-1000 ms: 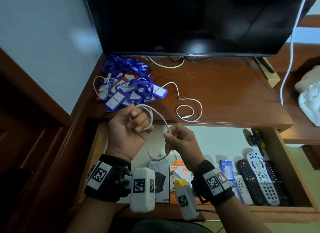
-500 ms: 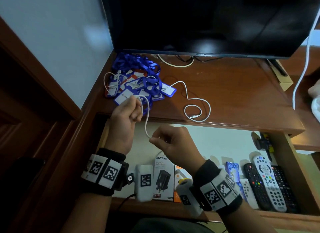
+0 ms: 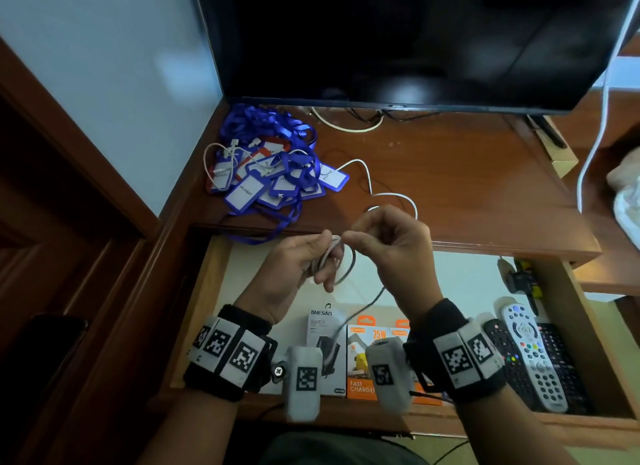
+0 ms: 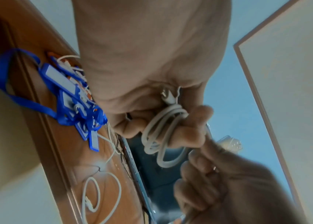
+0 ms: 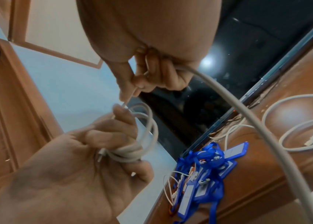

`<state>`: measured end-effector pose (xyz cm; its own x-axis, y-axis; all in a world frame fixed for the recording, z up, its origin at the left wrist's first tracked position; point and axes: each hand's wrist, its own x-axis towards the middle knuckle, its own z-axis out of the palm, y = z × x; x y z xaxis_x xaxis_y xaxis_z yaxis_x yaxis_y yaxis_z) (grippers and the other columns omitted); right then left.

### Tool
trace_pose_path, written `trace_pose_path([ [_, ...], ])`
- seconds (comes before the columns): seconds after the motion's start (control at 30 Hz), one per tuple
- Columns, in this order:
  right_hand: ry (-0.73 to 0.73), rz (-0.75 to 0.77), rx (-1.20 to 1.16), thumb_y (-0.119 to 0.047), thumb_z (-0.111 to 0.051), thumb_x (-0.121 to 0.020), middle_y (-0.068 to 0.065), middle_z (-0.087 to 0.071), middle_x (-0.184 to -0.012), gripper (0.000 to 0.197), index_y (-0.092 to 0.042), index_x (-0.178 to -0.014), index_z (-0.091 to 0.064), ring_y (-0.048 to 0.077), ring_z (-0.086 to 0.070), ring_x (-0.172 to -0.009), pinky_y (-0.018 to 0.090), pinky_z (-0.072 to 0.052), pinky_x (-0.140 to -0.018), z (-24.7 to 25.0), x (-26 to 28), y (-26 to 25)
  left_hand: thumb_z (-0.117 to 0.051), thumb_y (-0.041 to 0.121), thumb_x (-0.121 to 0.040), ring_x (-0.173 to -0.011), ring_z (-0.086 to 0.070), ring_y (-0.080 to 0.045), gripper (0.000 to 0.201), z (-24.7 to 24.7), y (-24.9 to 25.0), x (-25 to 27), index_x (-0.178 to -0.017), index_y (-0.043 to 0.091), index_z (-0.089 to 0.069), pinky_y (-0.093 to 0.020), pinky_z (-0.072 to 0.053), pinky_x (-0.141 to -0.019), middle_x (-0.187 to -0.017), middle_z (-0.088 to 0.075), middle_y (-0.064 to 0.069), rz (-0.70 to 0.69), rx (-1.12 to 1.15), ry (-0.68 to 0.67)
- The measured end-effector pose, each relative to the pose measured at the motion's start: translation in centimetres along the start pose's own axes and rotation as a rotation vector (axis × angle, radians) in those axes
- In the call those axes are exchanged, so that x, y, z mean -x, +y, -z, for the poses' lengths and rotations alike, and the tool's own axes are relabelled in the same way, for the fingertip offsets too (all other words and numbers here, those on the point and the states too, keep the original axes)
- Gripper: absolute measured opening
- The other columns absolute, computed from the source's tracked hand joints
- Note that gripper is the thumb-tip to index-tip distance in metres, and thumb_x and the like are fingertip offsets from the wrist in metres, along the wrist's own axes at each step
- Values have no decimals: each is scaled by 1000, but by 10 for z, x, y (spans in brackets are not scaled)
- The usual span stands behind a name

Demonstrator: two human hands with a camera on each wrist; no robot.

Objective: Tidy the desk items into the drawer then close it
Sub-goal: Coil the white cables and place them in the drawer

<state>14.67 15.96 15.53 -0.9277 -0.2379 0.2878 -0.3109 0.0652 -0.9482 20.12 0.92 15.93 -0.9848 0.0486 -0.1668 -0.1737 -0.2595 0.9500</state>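
Left hand (image 3: 294, 267) gripping coiled white cable (image 3: 334, 260) above open drawer (image 3: 207, 291) near table front edge; right hand (image 3: 394, 246) pinching loose tail; cable light, limp, springy, best pinching across coil

We seem to be in a reception or back-office corner, perhaps of a hotel or guesthouse, though we cannot be sure. A dark television (image 3: 408, 38) stands on a reddish wooden desk (image 3: 467, 173) set against a pale blue wall (image 3: 104, 66) with matching wood trim. On the desk lies a heap of blue lanyards (image 3: 273, 163) with badge holders, some printed "PELAWAT", the sort of passes handed to visitors. The open drawer (image 3: 595, 353) below holds several remote controls (image 3: 530, 357) side by side and boxed phone chargers (image 3: 363, 357), 1 marked 25W: pooled stock rather than 1 household's clutter.
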Motion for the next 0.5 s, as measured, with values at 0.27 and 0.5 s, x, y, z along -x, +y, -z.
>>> trace_pose_path([
  [0.27, -230, -187, -79, -26, -55, -95, -8, -40, -54, 35, 6, -88, -68, 2, -33, -50, 13, -29, -49, -3, 17, 7, -54, 32, -84, -38, -23, -6, 33, -2, -1, -3, -57, 14, -59, -17, -23, -39, -53, -17, 1, 42, 261, -13],
  [0.5, -169, -155, -62, -14, -53, -96, -11, -50, -57, 28, 9, -89, -66, 1, -41, -48, 11, -32, -50, -7, 16, 6, -47, 34, -88, -45, -24, -13, 35, -6, -2, -2, -60, 15, -60, -18, -36, -47, -45, -29, 6, 11, 153, -66],
])
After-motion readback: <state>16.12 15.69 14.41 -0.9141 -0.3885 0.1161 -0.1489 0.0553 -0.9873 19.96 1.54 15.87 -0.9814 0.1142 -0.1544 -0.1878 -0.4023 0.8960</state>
